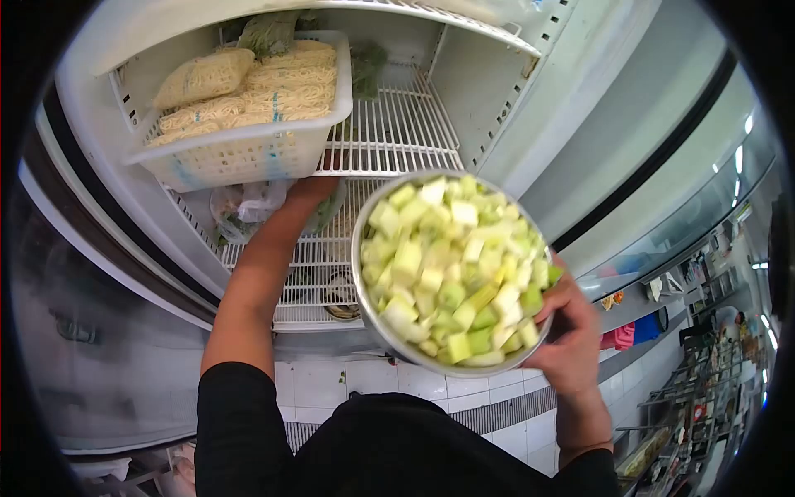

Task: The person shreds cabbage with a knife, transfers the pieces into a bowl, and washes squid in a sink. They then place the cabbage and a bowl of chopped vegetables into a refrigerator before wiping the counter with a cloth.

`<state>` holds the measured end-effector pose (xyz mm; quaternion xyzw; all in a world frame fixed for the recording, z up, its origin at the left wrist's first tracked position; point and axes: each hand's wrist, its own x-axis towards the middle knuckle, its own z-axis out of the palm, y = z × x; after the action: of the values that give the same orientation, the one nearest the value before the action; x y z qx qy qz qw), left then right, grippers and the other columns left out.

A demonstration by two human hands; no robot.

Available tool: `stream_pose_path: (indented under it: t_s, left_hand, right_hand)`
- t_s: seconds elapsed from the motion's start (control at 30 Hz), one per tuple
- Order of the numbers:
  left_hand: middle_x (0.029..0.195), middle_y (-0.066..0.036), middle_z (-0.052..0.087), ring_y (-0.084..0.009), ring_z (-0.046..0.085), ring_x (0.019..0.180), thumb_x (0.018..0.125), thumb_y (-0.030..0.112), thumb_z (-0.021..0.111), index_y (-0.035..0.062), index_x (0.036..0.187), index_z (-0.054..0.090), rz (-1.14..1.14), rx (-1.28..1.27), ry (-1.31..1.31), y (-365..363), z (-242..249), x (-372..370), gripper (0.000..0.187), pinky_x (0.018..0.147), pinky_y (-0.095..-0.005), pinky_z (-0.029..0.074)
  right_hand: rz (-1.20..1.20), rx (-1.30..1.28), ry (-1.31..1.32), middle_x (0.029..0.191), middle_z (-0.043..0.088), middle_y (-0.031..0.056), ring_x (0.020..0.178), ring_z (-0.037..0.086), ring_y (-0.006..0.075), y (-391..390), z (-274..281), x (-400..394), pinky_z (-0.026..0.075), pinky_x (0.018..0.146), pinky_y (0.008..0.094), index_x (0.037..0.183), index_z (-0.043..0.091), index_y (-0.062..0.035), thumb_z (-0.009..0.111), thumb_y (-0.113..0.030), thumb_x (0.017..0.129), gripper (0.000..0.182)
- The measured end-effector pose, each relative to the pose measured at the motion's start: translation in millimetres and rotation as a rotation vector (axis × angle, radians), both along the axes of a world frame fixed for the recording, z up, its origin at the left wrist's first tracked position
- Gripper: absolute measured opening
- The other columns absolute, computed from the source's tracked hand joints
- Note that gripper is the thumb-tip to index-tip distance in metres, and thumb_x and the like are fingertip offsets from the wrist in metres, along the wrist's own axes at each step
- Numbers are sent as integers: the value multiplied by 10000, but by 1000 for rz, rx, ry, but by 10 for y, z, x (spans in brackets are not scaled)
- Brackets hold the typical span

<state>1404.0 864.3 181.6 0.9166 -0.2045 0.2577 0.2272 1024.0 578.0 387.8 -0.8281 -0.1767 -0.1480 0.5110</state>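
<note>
My right hand [570, 333] grips the right side of a round metal bowl [358, 269], thumb and fingers at its rim. Diced pale green vegetable [451, 273] fills the bowl to the top. My left hand [313, 189] reaches into an upright fridge, under the upper wire shelf [397, 149]; its fingers are hidden, so what it touches does not show. Beside that wrist, clear plastic bags [258, 200] with greens lie on the lower wire shelf [358, 199]. Above it sits a white plastic basket [240, 153] holding packs of noodles [286, 87].
A bag of leafy greens [269, 35] lies on the noodles, with more greens [367, 66] behind the basket. A round object [339, 291] sits low in the fridge. Fridge doors stand open at both sides. White floor tiles [421, 381] and a drain grate [517, 411] lie below.
</note>
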Motion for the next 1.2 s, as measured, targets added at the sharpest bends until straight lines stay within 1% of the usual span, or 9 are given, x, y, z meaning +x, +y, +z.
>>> stream_pose_path:
  t_s: [0.2, 0.37, 0.43, 0.53, 0.67, 0.77, 0.83, 1.03, 1.2]
  left_hand:
    - [1282, -239, 557, -419, 522, 1196, 949, 184, 433, 52, 1266, 530, 30, -70, 242, -63, 383, -422, 357, 1012, -510, 422]
    - [1324, -243, 524, -430, 487, 1237, 948, 138, 413, 47, 1308, 482, 98, -162, 551, -106, 730, -886, 378, 1030, -506, 405]
    - [1362, -241, 501, -422, 476, 1255, 935, 132, 421, 53, 1348, 456, 55, -14, 82, -79, 225, -527, 422, 1051, -489, 398]
    - [1375, -246, 487, -400, 477, 1265, 902, 134, 453, 48, 1324, 503, 152, 125, 373, -121, 202, -454, 433, 1054, -494, 399]
    - [1346, -235, 508, -382, 501, 1242, 864, 180, 547, 47, 1268, 569, 71, 288, 323, -200, 450, -920, 427, 1038, -507, 413]
    - [1299, -200, 546, -381, 530, 1195, 838, 180, 611, 36, 1190, 621, 138, 113, -204, -288, 131, -1249, 381, 1018, -506, 425]
    - [1278, -172, 568, -376, 543, 1166, 852, 185, 642, 52, 1163, 643, -39, -170, -227, -325, 126, -1742, 338, 983, -458, 449]
    - [1087, -179, 651, -365, 621, 1022, 848, 131, 641, 20, 1060, 660, 113, -652, 211, -216, -1146, -3417, 240, 906, -435, 493]
    - [1116, -213, 662, -376, 619, 1067, 830, 314, 644, 46, 1121, 670, 594, -410, 912, 199, -2927, -5196, 397, 946, -448, 485]
  right_hand:
    - [-126, 224, 144, 1111, 586, 93, 1035, 618, 181, 279, 503, 287, 581, 811, 282, 849, 505, -46, 816, 71, 641, 392]
    - [-203, 23, -114, 902, 640, 60, 870, 603, 132, 499, 468, 687, 500, 760, 271, 834, 523, -33, 859, -112, 691, 374]
    - [-235, 34, -117, 868, 641, 57, 849, 592, 125, 591, 432, 813, 483, 752, 268, 829, 531, -28, 865, -153, 693, 382]
    - [-405, -78, -215, 859, 635, 110, 806, 590, 168, 650, 324, 1011, 483, 750, 296, 853, 566, 6, 858, -257, 703, 420]
    - [-488, -77, -279, 938, 626, 128, 842, 590, 249, 781, 244, 1246, 482, 785, 356, 950, 594, 4, 821, -303, 743, 434]
    - [-539, -85, -437, 990, 631, 153, 881, 592, 296, 823, 160, 1524, 479, 814, 383, 1045, 582, -2, 773, -276, 795, 417]
    - [-523, -117, -439, 1079, 617, 179, 942, 591, 333, 790, 88, 1652, 470, 848, 401, 1161, 559, -11, 723, -214, 835, 418]
    - [-242, 243, -496, 1218, 597, 148, 974, 607, 194, 706, -207, 1476, 517, 827, 282, 1205, 575, 2, 680, -121, 873, 370]
    - [155, -163, -41, 976, 663, 103, 805, 600, 124, 444, -1168, 975, 488, 742, 258, 1085, 646, -10, 681, -125, 890, 229]
